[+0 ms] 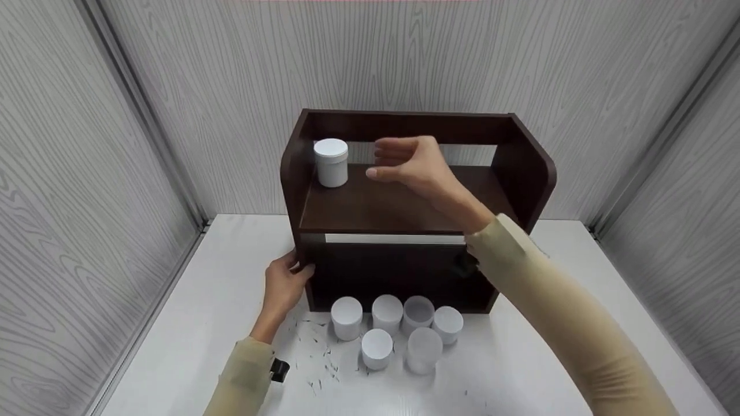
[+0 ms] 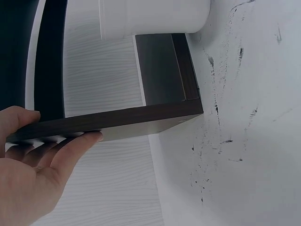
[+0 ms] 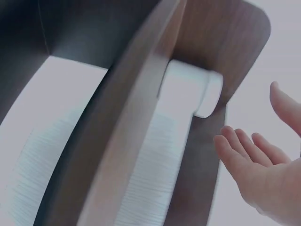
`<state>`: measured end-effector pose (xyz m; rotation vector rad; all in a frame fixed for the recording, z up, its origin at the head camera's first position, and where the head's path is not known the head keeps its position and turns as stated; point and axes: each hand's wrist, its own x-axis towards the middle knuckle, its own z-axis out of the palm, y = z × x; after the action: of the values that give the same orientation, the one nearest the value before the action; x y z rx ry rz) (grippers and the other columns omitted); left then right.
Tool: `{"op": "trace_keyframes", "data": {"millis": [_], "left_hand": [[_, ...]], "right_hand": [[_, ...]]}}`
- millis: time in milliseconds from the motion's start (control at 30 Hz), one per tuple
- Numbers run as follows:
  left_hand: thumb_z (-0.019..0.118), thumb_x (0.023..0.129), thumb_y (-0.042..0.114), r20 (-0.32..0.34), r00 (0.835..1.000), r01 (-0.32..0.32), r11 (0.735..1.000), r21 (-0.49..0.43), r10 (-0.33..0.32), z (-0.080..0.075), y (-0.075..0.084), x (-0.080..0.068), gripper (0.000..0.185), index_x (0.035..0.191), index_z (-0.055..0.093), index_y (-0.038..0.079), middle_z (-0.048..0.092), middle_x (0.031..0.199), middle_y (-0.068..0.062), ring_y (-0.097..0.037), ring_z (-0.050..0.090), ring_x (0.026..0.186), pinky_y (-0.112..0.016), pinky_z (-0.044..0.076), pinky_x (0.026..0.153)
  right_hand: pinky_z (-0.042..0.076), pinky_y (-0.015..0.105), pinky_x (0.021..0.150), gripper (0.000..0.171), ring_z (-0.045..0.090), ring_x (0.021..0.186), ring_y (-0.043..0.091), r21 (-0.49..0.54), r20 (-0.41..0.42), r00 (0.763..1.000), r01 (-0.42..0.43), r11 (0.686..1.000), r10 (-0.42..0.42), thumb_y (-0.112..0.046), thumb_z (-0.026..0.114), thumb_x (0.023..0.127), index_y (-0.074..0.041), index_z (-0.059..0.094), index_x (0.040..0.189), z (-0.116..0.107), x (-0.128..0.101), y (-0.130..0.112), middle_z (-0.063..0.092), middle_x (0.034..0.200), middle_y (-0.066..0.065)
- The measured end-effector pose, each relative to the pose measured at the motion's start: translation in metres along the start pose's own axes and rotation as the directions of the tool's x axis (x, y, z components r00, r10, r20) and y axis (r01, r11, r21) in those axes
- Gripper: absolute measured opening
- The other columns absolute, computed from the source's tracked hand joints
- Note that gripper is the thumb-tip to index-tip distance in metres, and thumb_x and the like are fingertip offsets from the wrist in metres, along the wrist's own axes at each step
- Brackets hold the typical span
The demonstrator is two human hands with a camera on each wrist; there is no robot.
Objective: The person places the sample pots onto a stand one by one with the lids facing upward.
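1. The right hand (image 1: 413, 164) hovers with relaxed fingers, holding nothing, just beside the white jar (image 1: 331, 162) in the upper shelf's left corner.
2. The left hand (image 1: 286, 283) grips the shelf (image 1: 404, 208) by its left side panel.
3. A careless brush could likely topple the jar (open front edge).
4. Rightward, the board is free; six jars (image 1: 399, 329) crowd the tabletop (image 1: 202, 323) below.
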<state>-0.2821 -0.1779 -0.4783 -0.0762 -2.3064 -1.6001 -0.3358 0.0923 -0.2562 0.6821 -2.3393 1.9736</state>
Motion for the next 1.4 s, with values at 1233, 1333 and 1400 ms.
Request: {"op": "trace_keyframes", "data": {"millis": [1233, 1333, 1400], "left_hand": [[0.069, 0.096, 0.004, -0.035, 0.999, 0.024, 1.0, -0.001, -0.024, -0.015, 0.001, -0.006, 0.051, 0.143, 0.057, -0.012, 0.062, 0.138, -0.031, -0.045, 0.066, 0.12, -0.048, 0.058, 0.095], [0.069, 0.095, 0.004, -0.046, 0.999, 0.021, 1.0, -0.005, -0.021, -0.015, 0.001, -0.006, 0.051, 0.142, 0.056, -0.013, 0.062, 0.138, -0.031, -0.046, 0.066, 0.121, -0.048, 0.058, 0.096], [0.069, 0.096, 0.004, -0.045, 0.999, 0.026, 1.0, -0.001, -0.026, -0.014, 0.001, -0.007, 0.052, 0.143, 0.056, -0.012, 0.061, 0.139, -0.031, -0.046, 0.065, 0.122, -0.049, 0.057, 0.096]], "right_hand": [[0.061, 0.033, 0.089, 0.041, 0.076, 0.103, 0.027, -0.024, -0.11, 0.985, -0.136, 0.99, 0.133, 0.001, 0.085, 0.086, 0.009, 0.072, 0.123, -0.053, -0.235, 0.15, 0.074, 0.117, 0.024], [0.061, 0.033, 0.089, 0.041, 0.076, 0.103, 0.026, -0.037, -0.103, 0.984, -0.15, 0.988, 0.146, -0.002, 0.085, 0.086, 0.008, 0.072, 0.124, -0.055, -0.239, 0.159, 0.074, 0.117, 0.023], [0.061, 0.033, 0.09, 0.042, 0.075, 0.104, 0.029, -0.051, -0.109, 0.982, -0.162, 0.985, 0.156, -0.003, 0.086, 0.086, 0.007, 0.072, 0.123, -0.056, -0.241, 0.164, 0.075, 0.116, 0.02]]}}
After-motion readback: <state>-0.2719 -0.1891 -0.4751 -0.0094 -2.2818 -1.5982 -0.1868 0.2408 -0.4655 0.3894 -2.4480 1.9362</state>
